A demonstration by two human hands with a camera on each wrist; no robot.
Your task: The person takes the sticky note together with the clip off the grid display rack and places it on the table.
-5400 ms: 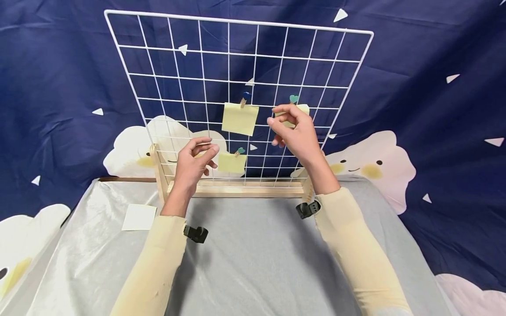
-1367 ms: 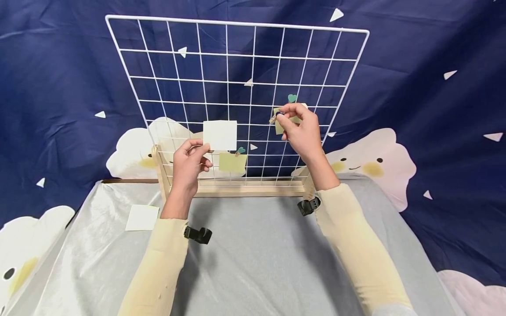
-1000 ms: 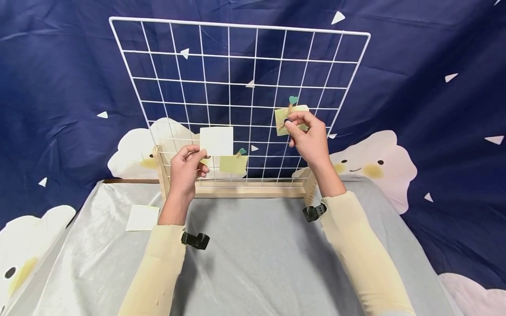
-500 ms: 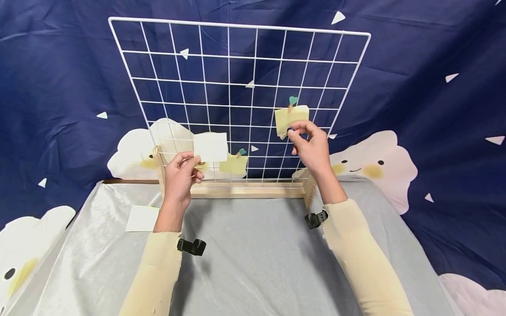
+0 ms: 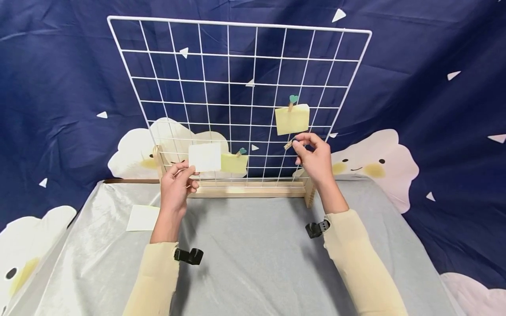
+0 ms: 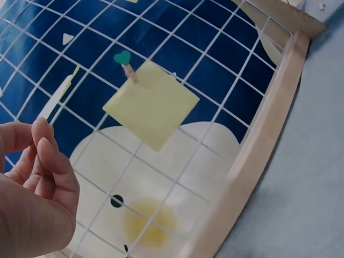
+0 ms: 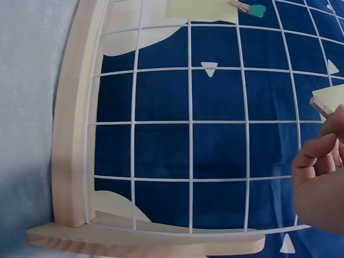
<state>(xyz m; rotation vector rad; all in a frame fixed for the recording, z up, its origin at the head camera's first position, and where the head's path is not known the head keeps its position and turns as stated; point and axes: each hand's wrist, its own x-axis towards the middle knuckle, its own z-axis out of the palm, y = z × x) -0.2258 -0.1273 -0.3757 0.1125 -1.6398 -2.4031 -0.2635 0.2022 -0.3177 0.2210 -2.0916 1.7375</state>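
Before the wire grid (image 5: 239, 24), your left hand (image 5: 174, 188) pinches a sticky note (image 5: 204, 156), your right hand (image 5: 316, 160) a wooden clothespin (image 5: 288, 145). Both have dropped lower.

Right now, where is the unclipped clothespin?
In the head view, the unclipped clothespin is pinched in the right hand, right of center, below the upper yellow note.

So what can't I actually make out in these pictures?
Head view: the right hand covers much of the dark blue end of the small wooden clothespin.
Left wrist view: the square white paper note is nearly edge-on, hiding its face.
Right wrist view: the frame's right edge cuts off part of that hand.
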